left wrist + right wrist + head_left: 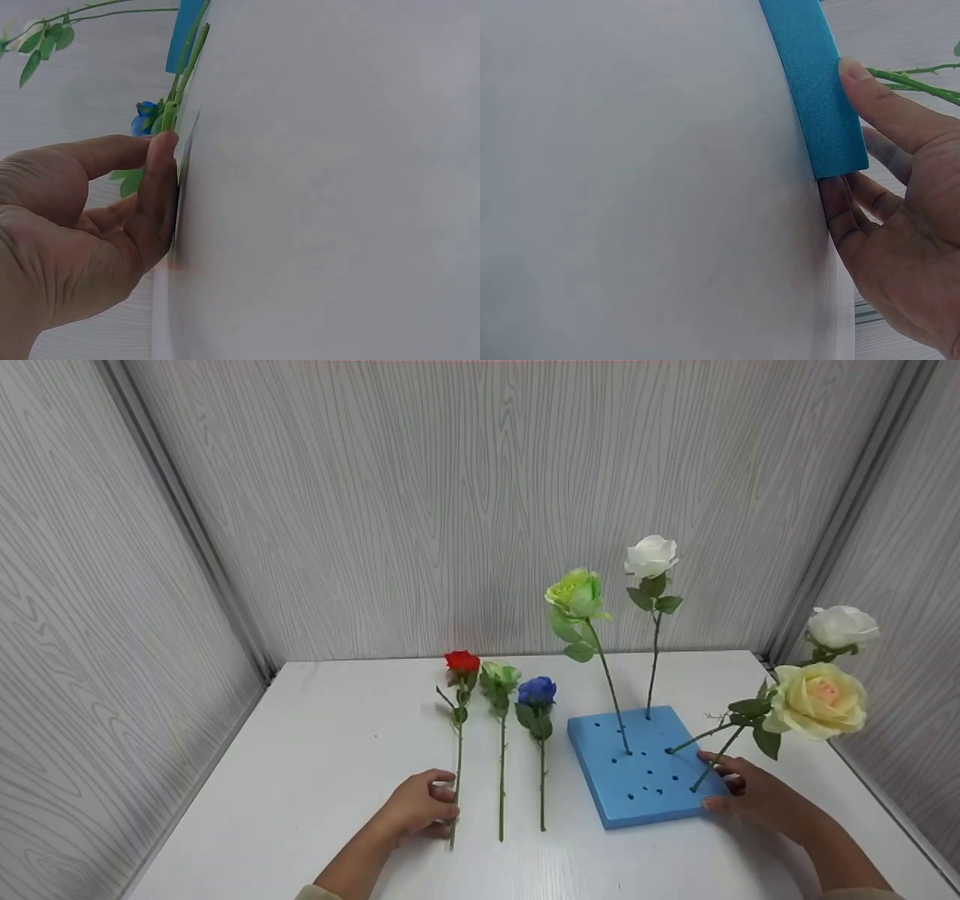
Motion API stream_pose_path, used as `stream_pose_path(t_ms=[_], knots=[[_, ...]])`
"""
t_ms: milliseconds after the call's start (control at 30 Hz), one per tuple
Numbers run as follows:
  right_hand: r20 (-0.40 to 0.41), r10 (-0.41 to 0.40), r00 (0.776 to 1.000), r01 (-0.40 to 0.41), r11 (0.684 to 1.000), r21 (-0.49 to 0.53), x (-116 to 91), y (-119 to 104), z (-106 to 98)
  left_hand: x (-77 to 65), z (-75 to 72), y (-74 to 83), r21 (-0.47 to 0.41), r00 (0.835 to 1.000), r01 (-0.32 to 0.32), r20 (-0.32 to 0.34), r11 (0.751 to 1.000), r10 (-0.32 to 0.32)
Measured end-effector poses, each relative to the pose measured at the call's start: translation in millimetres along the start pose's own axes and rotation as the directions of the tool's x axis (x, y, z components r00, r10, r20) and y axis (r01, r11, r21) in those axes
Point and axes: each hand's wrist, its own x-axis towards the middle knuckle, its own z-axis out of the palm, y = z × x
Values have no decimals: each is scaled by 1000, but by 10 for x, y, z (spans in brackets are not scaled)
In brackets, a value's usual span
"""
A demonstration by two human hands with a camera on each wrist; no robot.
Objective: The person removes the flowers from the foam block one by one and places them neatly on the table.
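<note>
A red rose (462, 662) lies on the table, stem towards me. My left hand (424, 806) pinches the lower part of its stem; in the left wrist view, the fingertips (163, 142) meet at a green stem close to the tabletop. My right hand (757, 799) grips the right edge of a blue foam block (622, 802) with holes in its top. In the right wrist view the thumb lies on top of the block (821, 97), the other fingers at its side and lower edge. Part of those fingers is hidden.
A pale green rose (500, 675) and a blue rose (537, 691) lie beside the red one. Standing in the block are a green rose (577, 594) and a white rose (651, 556); another white rose (844, 628) and a cream rose (819, 701) lean right. Wood-grain panels enclose the table.
</note>
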Motion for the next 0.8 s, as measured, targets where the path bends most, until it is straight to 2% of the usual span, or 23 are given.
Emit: stream_pose_path(t_ms=[233,500,800], knots=[[1,8,1000,-8,1000,6,5,-4,-7,-6,4,8,7,1000,-4,-13,1000,4],[1,7,1000,-7,1000,2,1,-14,-8,47,42,7,96,998,-18,-54,995,23],[0,26,1000,-26,1000,-7,9,-15,-5,61,33,34,126,998,-2,-64,992,11]])
